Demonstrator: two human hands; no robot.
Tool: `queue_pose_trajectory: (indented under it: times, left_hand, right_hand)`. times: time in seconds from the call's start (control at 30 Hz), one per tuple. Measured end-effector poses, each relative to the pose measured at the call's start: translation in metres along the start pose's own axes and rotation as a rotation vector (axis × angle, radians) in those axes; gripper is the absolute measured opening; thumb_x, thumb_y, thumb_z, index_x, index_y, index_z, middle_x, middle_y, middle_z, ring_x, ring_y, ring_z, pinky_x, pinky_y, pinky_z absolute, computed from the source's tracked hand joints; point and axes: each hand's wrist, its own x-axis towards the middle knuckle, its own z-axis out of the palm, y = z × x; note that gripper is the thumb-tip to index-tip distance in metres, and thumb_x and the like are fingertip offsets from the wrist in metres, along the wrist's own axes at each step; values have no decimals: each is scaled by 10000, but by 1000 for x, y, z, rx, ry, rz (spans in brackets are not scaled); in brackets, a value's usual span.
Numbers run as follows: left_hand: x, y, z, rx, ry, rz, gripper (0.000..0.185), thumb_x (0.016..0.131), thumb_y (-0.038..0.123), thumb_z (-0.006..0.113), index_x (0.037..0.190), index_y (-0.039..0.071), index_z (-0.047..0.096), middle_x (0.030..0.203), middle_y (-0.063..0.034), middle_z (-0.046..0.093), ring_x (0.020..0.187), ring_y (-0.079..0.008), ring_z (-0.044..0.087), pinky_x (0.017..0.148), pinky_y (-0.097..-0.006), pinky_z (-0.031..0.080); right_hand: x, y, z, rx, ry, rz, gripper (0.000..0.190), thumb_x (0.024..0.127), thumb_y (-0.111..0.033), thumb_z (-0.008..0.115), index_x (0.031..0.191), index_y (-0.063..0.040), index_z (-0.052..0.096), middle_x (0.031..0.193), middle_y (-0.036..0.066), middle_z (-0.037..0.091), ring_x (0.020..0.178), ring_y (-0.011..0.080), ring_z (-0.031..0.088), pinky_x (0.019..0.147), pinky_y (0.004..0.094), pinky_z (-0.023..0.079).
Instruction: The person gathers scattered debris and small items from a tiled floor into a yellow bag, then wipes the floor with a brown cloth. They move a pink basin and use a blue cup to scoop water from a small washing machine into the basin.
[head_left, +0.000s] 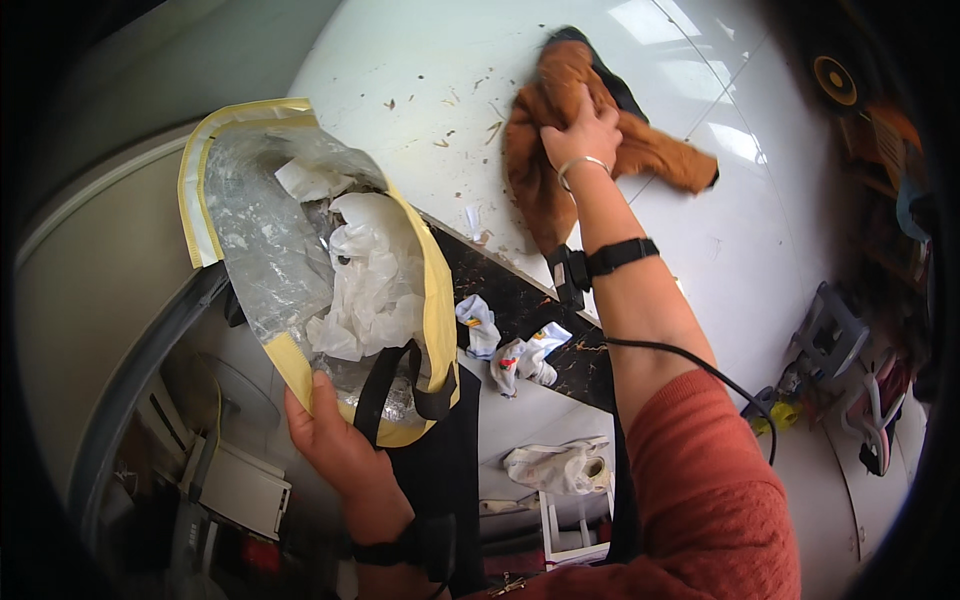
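My left hand (341, 439) grips the near rim of a yellow bag (439, 300) with a silvery lining and dark handles. The bag's mouth faces up, and crumpled white plastic (375, 277) and other scraps lie inside it. Farther off to the right, my right hand (589, 135) is closed on a bunched brown garment (555, 180) with black parts, which rests on the white tiled floor (420, 52). The garment is slightly blurred. Small dark and brown bits of debris are scattered on the floor between the bag and the garment.
Several small patterned socks (476, 326) lie on a black marbled strip (585, 367) below the garment. A whitish plastic bag (559, 465) sits above a white rack (577, 525). A grey curved tube (142, 360) runs along the left. At right stands a grey plastic stool (829, 330) beside shoes.
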Motion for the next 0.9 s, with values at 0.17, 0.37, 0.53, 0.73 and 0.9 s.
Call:
queue_pose_trajectory:
  times: [0.17,0.37,0.53,0.73,0.9]
  left_hand:
    - [4,-2,1,36,34,-20,375,984,187,544,1305,-7,529,1194,-122,597,1050,-225,613,868,-344,521]
    - [19,-12,-1,76,49,-14,425,984,186,540,1350,-23,487,1236,-137,572,1094,-231,595,909,-356,509]
    - [32,-23,5,-16,138,-94,466,972,187,555,1375,-31,466,1283,-154,550,1143,-248,577,938,-369,501]
    - [40,-26,10,-49,223,-118,491,959,188,567,1383,-33,458,1284,-161,549,1142,-265,583,933,-381,516]
    - [34,-21,10,-66,189,-92,489,960,178,569,1383,-38,453,1282,-166,553,1130,-276,593,923,-380,526]
  right_hand:
    - [-8,-63,20,-124,-143,-274,785,776,-239,706,1496,-308,402,1449,152,390,1270,406,440,1004,460,502]
    - [-32,-96,52,-171,-249,-663,777,726,-145,723,1432,-355,477,1360,122,474,1178,375,510,946,440,535]
    - [-6,-159,83,-123,-151,-786,730,756,-119,685,1419,-356,491,1413,104,458,1217,364,499,945,425,534]
    - [-29,-209,148,-308,-263,-728,609,829,-223,694,1388,-398,531,1468,71,421,1334,367,406,1025,540,433]
    - [-41,-206,166,-474,-339,-939,431,901,-274,606,1323,-355,590,1403,73,466,1315,304,434,1004,468,454]
